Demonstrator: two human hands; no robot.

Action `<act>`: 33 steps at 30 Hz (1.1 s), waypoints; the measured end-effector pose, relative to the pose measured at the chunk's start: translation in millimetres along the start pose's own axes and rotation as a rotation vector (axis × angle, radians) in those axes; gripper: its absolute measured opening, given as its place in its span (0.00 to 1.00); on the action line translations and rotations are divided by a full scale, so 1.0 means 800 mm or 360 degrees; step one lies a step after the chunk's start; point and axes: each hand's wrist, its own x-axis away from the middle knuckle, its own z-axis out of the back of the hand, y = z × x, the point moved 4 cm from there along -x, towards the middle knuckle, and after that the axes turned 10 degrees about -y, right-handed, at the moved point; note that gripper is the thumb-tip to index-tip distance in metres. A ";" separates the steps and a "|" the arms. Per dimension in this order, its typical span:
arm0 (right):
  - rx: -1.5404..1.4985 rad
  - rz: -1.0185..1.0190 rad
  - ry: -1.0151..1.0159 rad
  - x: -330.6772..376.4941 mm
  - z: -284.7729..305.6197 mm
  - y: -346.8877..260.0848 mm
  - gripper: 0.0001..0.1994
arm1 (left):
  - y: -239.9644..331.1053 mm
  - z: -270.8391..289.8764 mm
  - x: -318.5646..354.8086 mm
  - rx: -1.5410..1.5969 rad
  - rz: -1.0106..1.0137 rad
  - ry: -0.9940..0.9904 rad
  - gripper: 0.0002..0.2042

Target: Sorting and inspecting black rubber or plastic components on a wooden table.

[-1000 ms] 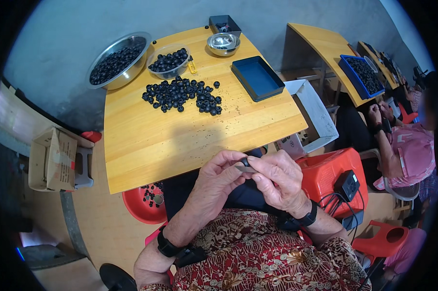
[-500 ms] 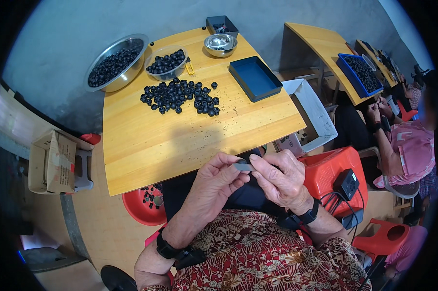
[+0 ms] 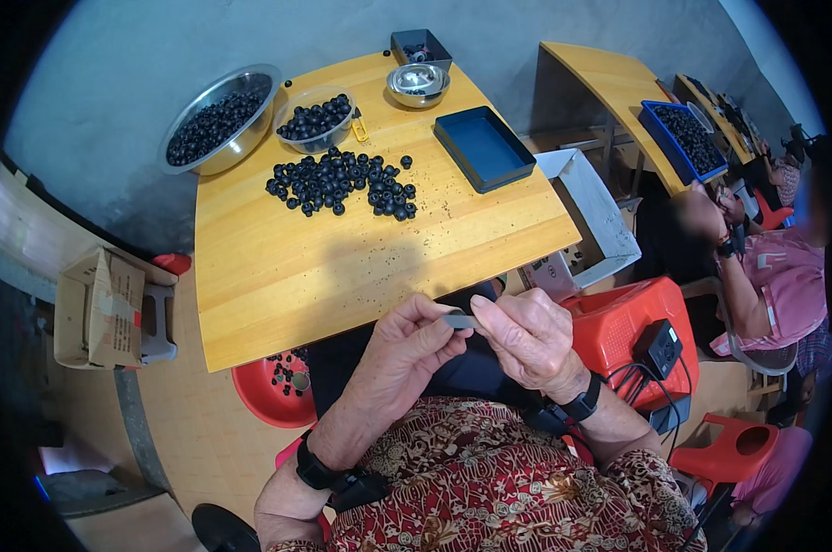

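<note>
Just past the table's near edge, my two hands meet in front of my body. My left hand (image 3: 410, 348) is closed, its thumb and fingers pinching a small black bead (image 3: 455, 312) that is mostly hidden. A thin grey strip (image 3: 463, 322) lies against the bead, bridging the two hands. Its other end is pinched between thumb and fingers of my right hand (image 3: 529, 340). Farther off on the wooden table (image 3: 296, 276) lies a loose pile of black beads (image 3: 329, 182), each with a hole where one can be seen.
Behind the pile stand a steel basin (image 3: 260, 101) and a clear tub (image 3: 311, 145) of beads, a yellow cutter (image 3: 360, 129), a steel bowl (image 3: 420, 99) and a dark blue tray (image 3: 503, 175). A red basin (image 3: 260, 396) sits below left, a red stool (image 3: 609, 322) right. A co-worker (image 3: 770, 276) sits farther right.
My right hand has shifted slightly left, closer to my left hand, along the grey strip. The bead shows less than before. The co-worker's hands have moved; the table's contents stay put.
</note>
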 end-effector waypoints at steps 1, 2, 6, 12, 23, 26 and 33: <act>0.0003 0.0010 0.0005 0.001 -0.001 0.000 0.22 | 0.000 -0.001 0.000 0.0003 -0.0011 -0.0019 0.05; 0.0057 -0.0039 -0.0037 0.000 -0.003 0.004 0.21 | -0.001 -0.004 0.001 0.0002 -0.0013 -0.0021 0.05; 0.0028 -0.0189 0.0057 0.003 0.007 0.020 0.18 | 0.012 -0.019 0.001 -0.0163 -0.0077 -0.0173 0.05; -0.0090 -0.0310 0.0121 0.000 0.014 0.012 0.19 | 0.012 -0.008 0.002 -0.0045 -0.0085 -0.0051 0.05; -0.0117 -0.0170 0.0034 -0.007 0.008 -0.004 0.21 | 0.002 -0.001 -0.002 0.0043 -0.0062 0.0018 0.07; -0.0079 -0.0142 0.0013 -0.007 0.006 -0.006 0.22 | 0.001 0.000 -0.002 0.0018 -0.0076 0.0014 0.08; -0.0004 -0.0077 -0.0010 -0.007 0.006 -0.006 0.22 | 0.002 0.001 -0.001 0.0001 -0.0039 -0.0005 0.06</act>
